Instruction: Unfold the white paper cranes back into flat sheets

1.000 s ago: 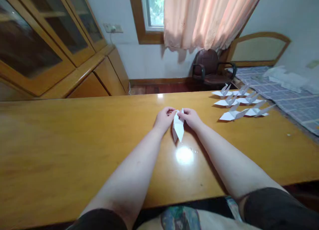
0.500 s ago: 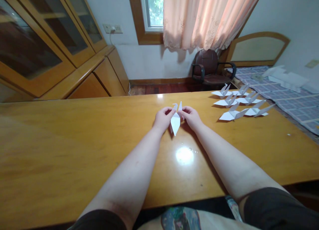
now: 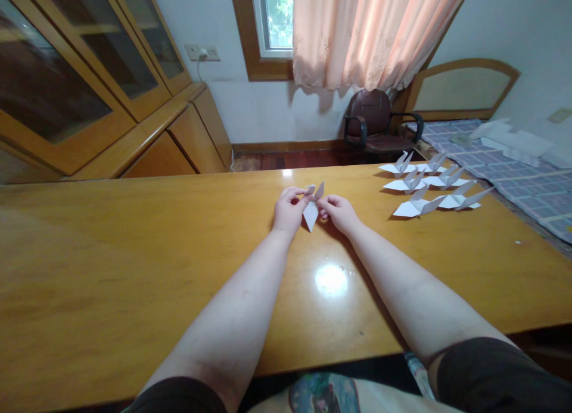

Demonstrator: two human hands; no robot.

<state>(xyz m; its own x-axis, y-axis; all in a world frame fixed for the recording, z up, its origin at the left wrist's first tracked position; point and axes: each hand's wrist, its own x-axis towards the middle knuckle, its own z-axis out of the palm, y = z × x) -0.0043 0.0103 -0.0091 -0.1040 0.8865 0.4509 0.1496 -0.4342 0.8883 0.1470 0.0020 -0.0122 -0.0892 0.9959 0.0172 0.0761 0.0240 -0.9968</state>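
A white paper crane (image 3: 310, 215) is between my hands over the middle of the wooden table (image 3: 134, 270). One wing points down toward me, and two slim points rise at its far end. My left hand (image 3: 287, 211) is closed on the crane's left side, thumb and fingers pinching it near the top. From the right, my right hand (image 3: 339, 212) pinches the crane's edge with thumb and forefinger; its other fingers are curled under. Part of the crane's left side is hidden behind my left fingers.
Several finished paper cranes (image 3: 416, 204) stand in rows at the table's far right. Beyond the table are a brown office chair (image 3: 373, 118) and a bed with a checked cover (image 3: 504, 162). A glass-fronted cabinet (image 3: 129, 124) is at the left.
The crane has tilted and shifted slightly left and away from me. My left fingers now cover more of its top left point, and my right hand has moved a little lower along its edge.
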